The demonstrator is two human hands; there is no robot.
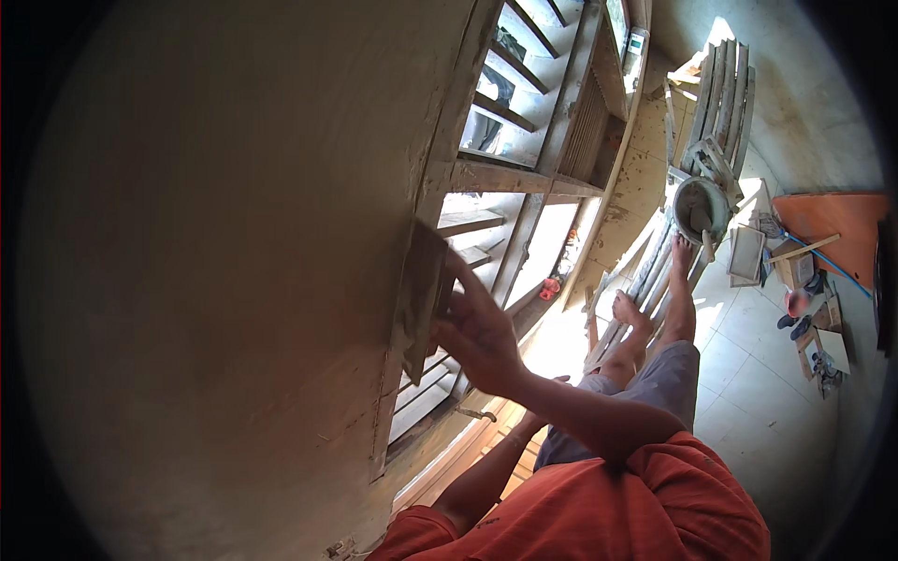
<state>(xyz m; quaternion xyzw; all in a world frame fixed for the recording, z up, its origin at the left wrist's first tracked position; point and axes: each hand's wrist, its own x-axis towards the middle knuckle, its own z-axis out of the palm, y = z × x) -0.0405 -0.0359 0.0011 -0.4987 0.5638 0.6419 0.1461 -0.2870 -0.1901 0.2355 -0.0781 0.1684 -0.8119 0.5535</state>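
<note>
My right hand is closed round the back of a plastering float, a flat, dull board-like tool. Its face lies against the plastered wall, right at the edge by the window frame. My left arm hangs lower, under the right forearm. Of my left hand only a small bit shows past that forearm, so its fingers and anything in them stay hidden. Beside my foot stands a bucket with a trowel whose handle sticks out over the rim.
I stand barefoot on a bench of long poles. The wooden window has slanted slats, with a small red thing on its sill. An orange board, boxes and odds and ends lie on the tiled floor to the right.
</note>
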